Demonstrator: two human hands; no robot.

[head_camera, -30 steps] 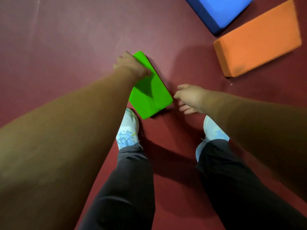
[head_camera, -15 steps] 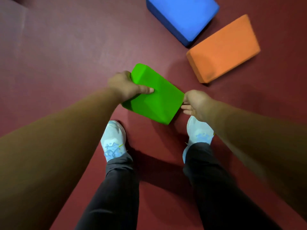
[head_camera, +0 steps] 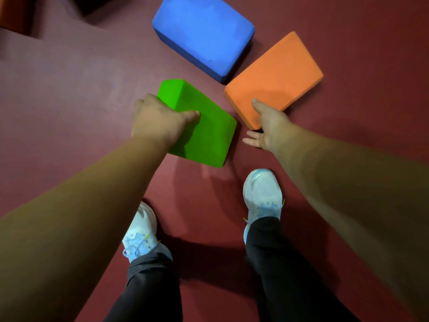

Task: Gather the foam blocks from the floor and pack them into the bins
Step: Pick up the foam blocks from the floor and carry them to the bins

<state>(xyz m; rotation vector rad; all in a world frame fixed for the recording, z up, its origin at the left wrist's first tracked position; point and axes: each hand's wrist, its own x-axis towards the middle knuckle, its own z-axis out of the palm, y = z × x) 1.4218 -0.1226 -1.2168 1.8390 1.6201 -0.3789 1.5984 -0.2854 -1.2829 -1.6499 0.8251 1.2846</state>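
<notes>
The left hand [head_camera: 160, 122] is clamped on the green foam block [head_camera: 204, 131], thumb laid across the top face and fingers wrapped over the long left edge, out of sight beneath. It carries the block alone, tilted, with the near corner seemingly clear of the floor [head_camera: 69, 89] (the shadow under it suggests as much). The right hand [head_camera: 267, 129] is spread and holds nothing. Its thumb rests on the top face of the orange foam block [head_camera: 278, 75] by that block's closest corner, while the straight fingers reach out low beside the corner, between the 2 blocks. I judge these blocks light and slightly yielding, with a matt surface that should not slip, so 1 hand per block looks workable. They are thin enough for a thumb-and-fingers clamp, as the left hand shows. The best hold is probably across a long edge near its middle, thumb on top and fingers under, since a hold at the corner would likely let the orange block swing. That block lies flat on the floor, and the blue foam block [head_camera: 202, 33] lies just beyond it, very near or touching. The person's 2 pale shoes [head_camera: 263, 191] stand below the blocks. No bin is plainly in view, and a dark shape [head_camera: 14, 17] at the top left corner is too cut off to name.
</notes>
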